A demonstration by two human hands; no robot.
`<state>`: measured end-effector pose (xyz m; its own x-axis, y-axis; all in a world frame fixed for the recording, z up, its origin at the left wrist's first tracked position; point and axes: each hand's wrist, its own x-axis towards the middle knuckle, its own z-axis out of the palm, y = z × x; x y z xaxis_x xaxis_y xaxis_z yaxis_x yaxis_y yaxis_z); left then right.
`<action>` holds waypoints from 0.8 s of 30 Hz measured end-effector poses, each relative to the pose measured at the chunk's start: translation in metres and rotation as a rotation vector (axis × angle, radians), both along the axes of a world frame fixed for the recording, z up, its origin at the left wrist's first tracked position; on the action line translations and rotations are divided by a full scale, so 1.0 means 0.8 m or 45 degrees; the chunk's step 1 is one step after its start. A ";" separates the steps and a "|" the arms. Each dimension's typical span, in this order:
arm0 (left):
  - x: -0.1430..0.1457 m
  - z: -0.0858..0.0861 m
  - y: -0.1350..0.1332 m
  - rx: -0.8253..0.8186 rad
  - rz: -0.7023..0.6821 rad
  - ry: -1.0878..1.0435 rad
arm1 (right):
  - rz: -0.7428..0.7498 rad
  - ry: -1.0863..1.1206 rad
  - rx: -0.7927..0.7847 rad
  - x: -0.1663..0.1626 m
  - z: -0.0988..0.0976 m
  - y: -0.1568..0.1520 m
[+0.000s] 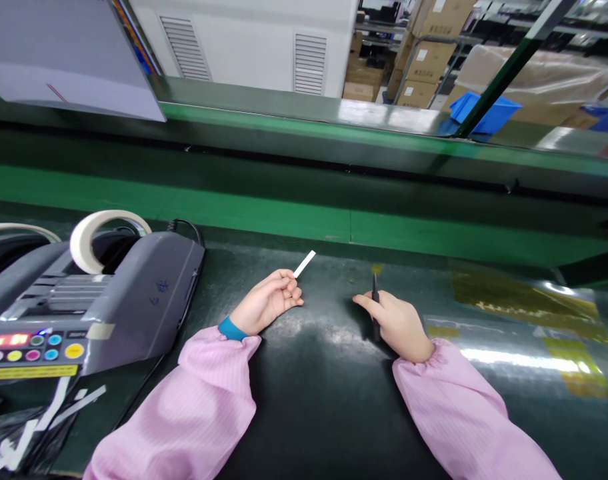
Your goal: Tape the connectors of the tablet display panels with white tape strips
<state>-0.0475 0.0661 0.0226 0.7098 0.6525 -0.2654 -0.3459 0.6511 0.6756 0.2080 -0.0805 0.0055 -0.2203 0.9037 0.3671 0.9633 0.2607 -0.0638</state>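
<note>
A short white strip of tape (305, 264) sticks out from the fingertips of my left hand (270, 300), which pinches it at its lower end. The palm is partly turned up, above the dark green tabletop (329, 360). My right hand (397, 323) is closed around slim black tweezers (375, 287) that point away from me. A small yellowish patch (377, 269) shows at the tweezers' tip; whether it is held or lies on the table I cannot tell. The two hands are apart.
At left stands a grey tape dispenser (144, 300) with a cream tape roll (84, 243) and lit buttons. White tape scraps (19, 447) lie in front of it. Amber tape (529, 303) covers part of the table at right. A green ledge (284, 217) runs behind.
</note>
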 end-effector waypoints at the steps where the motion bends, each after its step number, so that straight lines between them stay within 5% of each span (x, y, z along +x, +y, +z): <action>1: 0.000 0.000 0.000 0.001 0.000 -0.001 | -0.013 -0.011 -0.014 0.000 -0.001 0.000; 24: -0.001 0.000 0.000 -0.004 0.003 0.003 | -0.017 0.058 -0.017 -0.001 0.003 0.001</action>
<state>-0.0484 0.0665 0.0226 0.7076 0.6533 -0.2693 -0.3458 0.6525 0.6743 0.2070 -0.0796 0.0077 -0.1913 0.9114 0.3644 0.9628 0.2465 -0.1109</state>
